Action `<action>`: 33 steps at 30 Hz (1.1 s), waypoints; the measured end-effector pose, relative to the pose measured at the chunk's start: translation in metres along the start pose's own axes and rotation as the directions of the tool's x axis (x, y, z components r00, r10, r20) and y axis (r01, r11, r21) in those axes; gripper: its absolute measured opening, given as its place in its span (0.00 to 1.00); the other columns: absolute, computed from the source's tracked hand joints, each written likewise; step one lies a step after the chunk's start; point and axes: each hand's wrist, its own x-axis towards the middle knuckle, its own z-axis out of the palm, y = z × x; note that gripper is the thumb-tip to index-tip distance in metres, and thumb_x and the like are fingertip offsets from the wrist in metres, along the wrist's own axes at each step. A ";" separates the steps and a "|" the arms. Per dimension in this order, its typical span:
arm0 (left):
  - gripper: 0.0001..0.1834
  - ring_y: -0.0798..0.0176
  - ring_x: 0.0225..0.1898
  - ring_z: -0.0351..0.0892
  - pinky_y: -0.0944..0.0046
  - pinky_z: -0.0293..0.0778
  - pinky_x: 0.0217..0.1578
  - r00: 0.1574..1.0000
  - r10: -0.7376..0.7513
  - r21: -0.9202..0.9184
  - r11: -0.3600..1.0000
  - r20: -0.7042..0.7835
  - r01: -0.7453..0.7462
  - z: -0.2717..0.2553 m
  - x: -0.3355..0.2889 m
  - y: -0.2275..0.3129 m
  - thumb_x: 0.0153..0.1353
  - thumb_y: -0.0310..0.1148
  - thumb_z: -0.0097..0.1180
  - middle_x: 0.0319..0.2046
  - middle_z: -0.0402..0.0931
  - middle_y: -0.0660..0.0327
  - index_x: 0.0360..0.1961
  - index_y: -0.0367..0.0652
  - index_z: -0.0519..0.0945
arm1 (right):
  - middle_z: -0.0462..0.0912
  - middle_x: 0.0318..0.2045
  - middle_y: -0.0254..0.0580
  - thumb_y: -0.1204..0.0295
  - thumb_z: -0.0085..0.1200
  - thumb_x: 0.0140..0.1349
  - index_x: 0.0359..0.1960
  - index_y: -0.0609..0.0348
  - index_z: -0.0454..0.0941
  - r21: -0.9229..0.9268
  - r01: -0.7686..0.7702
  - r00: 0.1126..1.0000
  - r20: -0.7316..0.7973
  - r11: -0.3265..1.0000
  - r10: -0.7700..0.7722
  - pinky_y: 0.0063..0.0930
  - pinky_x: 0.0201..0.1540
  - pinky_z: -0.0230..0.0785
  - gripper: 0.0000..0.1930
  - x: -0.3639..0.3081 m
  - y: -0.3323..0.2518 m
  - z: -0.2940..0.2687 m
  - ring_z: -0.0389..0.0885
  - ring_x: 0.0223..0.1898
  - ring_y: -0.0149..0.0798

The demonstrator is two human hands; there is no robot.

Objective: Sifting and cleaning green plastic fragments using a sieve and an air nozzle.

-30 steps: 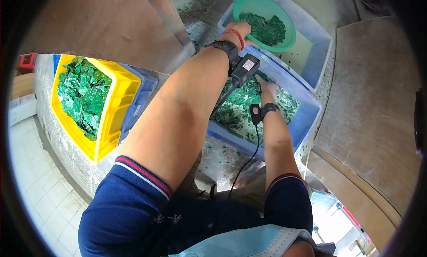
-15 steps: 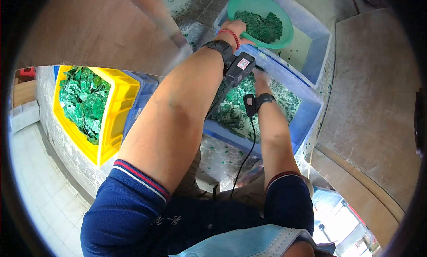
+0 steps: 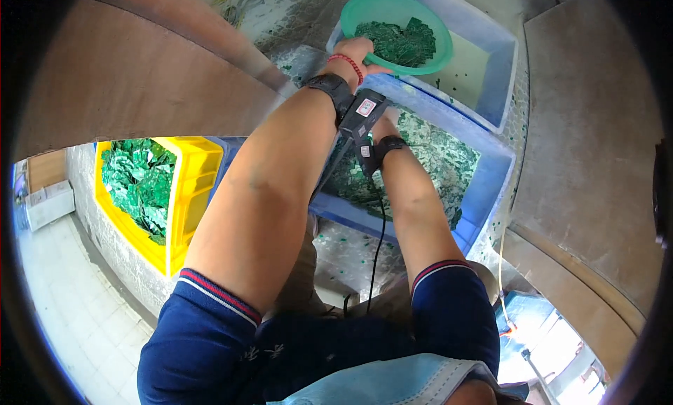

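Observation:
My left hand (image 3: 356, 53) grips the near left rim of a translucent green plastic basin (image 3: 436, 25), its thumb stretched along the edge. A heap of dark green flat flakes (image 3: 398, 42) lies in the basin, which is held tilted over the far blue bin. Reaching into the nearer blue bin (image 3: 488, 188), my right hand (image 3: 384, 127) is largely hidden behind the black device on my left wrist, so its fingers do not show. Green flakes (image 3: 436, 149) cover that bin's bottom, mixed with pale bits.
The far blue bin (image 3: 499, 76) holds pale, cloudy contents with a few flakes. A yellow crate (image 3: 184, 202) full of shiny green flakes stands at left. Brown boards (image 3: 582, 118) flank the work area. A black cable (image 3: 379, 254) hangs from my right wrist device.
The basin and my left hand have shifted slightly left in view. My right hand has moved left across the nearer bin, behind my left wrist, baring more flakes on the right.

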 end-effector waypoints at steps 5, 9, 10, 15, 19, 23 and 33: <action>0.15 0.43 0.42 0.68 0.47 0.74 0.40 0.941 -0.319 -0.698 0.648 0.115 0.305 0.009 0.008 -0.020 0.47 0.24 0.47 0.39 0.62 0.46 0.36 0.31 0.63 | 0.75 0.44 0.51 0.57 0.67 0.33 0.46 0.67 0.68 0.011 -0.027 0.999 0.027 1.000 0.027 0.29 0.48 0.66 0.38 0.003 0.015 0.007 0.75 0.46 0.43; 0.13 0.40 0.47 0.66 0.43 0.76 0.42 0.892 -0.377 -0.707 0.559 0.249 0.434 0.007 0.004 -0.007 0.52 0.20 0.40 0.43 0.60 0.44 0.39 0.27 0.60 | 0.77 0.40 0.47 0.67 0.68 0.33 0.45 0.66 0.69 0.460 -0.039 0.999 0.028 0.887 0.029 0.30 0.44 0.67 0.34 -0.026 0.017 -0.015 0.76 0.40 0.40; 0.13 0.40 0.47 0.66 0.44 0.76 0.42 0.916 -0.324 -0.690 0.609 0.236 0.392 0.005 0.003 -0.003 0.52 0.21 0.40 0.42 0.61 0.44 0.39 0.27 0.60 | 0.77 0.39 0.45 0.72 0.68 0.34 0.45 0.66 0.69 0.788 -0.055 0.998 0.060 0.613 0.012 0.30 0.42 0.67 0.32 -0.037 0.016 -0.023 0.76 0.38 0.39; 0.14 0.42 0.46 0.67 0.45 0.75 0.44 0.973 -0.060 -0.369 0.919 0.221 0.141 -0.010 -0.003 0.021 0.52 0.21 0.41 0.43 0.61 0.43 0.41 0.26 0.60 | 0.77 0.38 0.41 0.78 0.66 0.37 0.46 0.63 0.68 0.916 -0.053 0.992 0.093 0.397 -0.081 0.33 0.37 0.68 0.30 -0.081 0.016 -0.063 0.75 0.35 0.37; 0.16 0.49 0.41 0.71 0.55 0.75 0.39 0.979 -0.023 0.479 0.874 0.202 -0.078 -0.022 -0.016 0.045 0.45 0.30 0.58 0.36 0.68 0.47 0.33 0.31 0.68 | 0.76 0.39 0.41 0.77 0.67 0.37 0.49 0.62 0.65 0.893 -0.166 0.978 0.204 0.419 -0.047 0.35 0.36 0.68 0.33 -0.102 0.030 -0.090 0.75 0.37 0.38; 0.23 0.51 0.37 0.73 0.59 0.70 0.34 0.990 0.140 0.472 0.872 0.013 -0.130 -0.026 -0.019 0.056 0.33 0.41 0.71 0.27 0.73 0.52 0.25 0.38 0.74 | 0.72 0.46 0.44 0.70 0.68 0.37 0.52 0.61 0.62 0.807 -0.174 0.979 0.203 0.564 0.011 0.43 0.42 0.65 0.38 -0.122 0.053 -0.121 0.70 0.46 0.42; 0.21 0.51 0.38 0.73 0.60 0.71 0.34 0.992 -0.021 0.445 0.895 0.122 -0.036 -0.034 -0.019 0.075 0.36 0.38 0.68 0.29 0.74 0.52 0.28 0.37 0.74 | 0.72 0.46 0.43 0.74 0.62 0.43 0.47 0.60 0.69 0.916 -0.177 0.934 0.272 0.359 -0.232 0.40 0.44 0.69 0.26 -0.158 0.033 -0.258 0.73 0.43 0.42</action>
